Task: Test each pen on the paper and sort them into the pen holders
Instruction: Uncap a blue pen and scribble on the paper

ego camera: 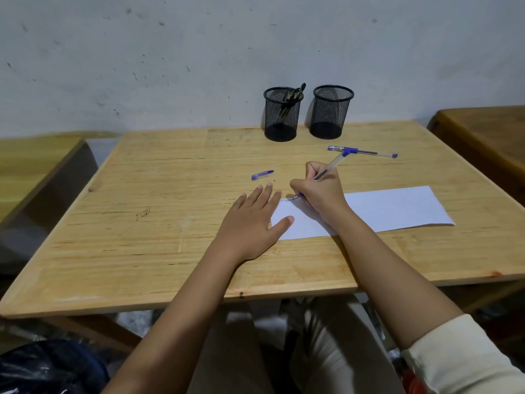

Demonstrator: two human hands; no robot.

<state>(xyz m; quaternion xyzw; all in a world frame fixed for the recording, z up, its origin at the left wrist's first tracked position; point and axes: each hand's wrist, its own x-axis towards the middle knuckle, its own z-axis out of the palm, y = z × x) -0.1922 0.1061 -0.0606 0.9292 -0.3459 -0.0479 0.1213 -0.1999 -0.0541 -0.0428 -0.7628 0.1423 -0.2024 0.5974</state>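
Pen tip down on the paper, ink at its ten o'clock corner!
The right hand (321, 191) pinched a blue pen (329, 167) in curled fingers (312, 169). The left hand (252, 220) lay flat, fingers spread, on the paper's (397, 209) nine o'clock edge. A loose cap (262, 175) lay at that hand's twelve o'clock and a second pen (366, 152) at the writer's two. At the bench's (142, 223) twelve stood the left holder (281, 118), with dark pens inside, and the right holder (331, 115).

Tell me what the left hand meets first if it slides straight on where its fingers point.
Most likely the blue pen cap, lying just beyond the fingertips of the left hand. Farther on stands the left pen holder; the exact line is hard to judge.
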